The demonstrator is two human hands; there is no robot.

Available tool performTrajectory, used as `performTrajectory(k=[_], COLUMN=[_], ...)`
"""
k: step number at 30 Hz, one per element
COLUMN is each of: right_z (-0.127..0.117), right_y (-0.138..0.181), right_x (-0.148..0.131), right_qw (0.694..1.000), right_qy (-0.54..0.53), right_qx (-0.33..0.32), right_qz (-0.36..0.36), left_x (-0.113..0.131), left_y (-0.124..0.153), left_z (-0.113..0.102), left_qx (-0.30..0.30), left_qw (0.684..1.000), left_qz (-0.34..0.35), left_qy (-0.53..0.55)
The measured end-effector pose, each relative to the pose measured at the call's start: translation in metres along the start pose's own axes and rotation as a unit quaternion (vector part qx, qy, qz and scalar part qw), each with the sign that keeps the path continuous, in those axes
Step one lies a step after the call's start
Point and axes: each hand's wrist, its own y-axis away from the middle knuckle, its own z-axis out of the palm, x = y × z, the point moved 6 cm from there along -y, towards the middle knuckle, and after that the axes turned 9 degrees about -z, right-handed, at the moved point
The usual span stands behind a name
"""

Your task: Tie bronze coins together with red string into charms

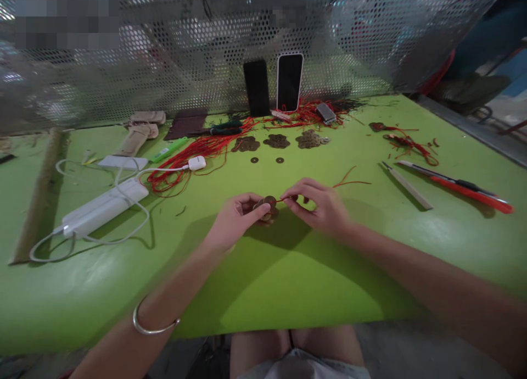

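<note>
My left hand (242, 213) pinches a small cluster of brown holed coins (270, 201) between thumb and fingers, just above the green table. To its right, my right hand (317, 205) is closed on a red cord (281, 199) that runs from the coins to its fingertips. The loose ends of a red cord (352, 184) stick out beyond my right hand. Ahead of my hands lie two single coins, a left coin (254, 160) and a right coin (280, 160). Behind them are three overlapping groups of coins (276, 141).
A bundle of red cords (193, 156), a white power strip (105, 206) with its cable and a wooden stick (39, 198) lie left. Two phones (290, 82) lean on the perforated metal screen (185, 55). Right are a tweezer-like tool (407, 185) and a red-and-black pen (457, 187).
</note>
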Motion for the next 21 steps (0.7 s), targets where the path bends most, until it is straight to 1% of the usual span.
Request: performTrajectory(k=[4,7,9,12,17,21], right_z=[-0.008,-0.015,-0.021,-0.036,-0.077,-0.103], right_y=[-0.003,-0.004,-0.006,-0.006,0.0,0.007], right_x=[0.0,0.004,0.014,0.04,0.087,0.107], right_qw=[0.997,0.991,0.988,0.982,0.958,0.933], right_qy=[0.064,0.123,0.15,0.186,0.271,0.329], right_qx=[0.024,0.018,0.008,0.003,0.035,0.042], right_qz=[-0.027,-0.049,-0.046,-0.009,0.085,0.142], left_x=[0.001,0.001,0.0,0.0,0.003,0.005], left_y=[0.0,-0.001,-0.002,-0.004,-0.003,-0.003], left_z=[-0.001,-0.004,-0.008,-0.012,-0.017,-0.018], left_qx=[0.011,0.021,0.029,0.037,0.05,0.05], left_qw=[1.0,1.0,1.0,0.999,0.999,0.998], left_qz=[-0.006,-0.004,-0.004,-0.004,0.01,0.018], left_qy=[0.005,0.006,0.003,0.002,0.02,0.032])
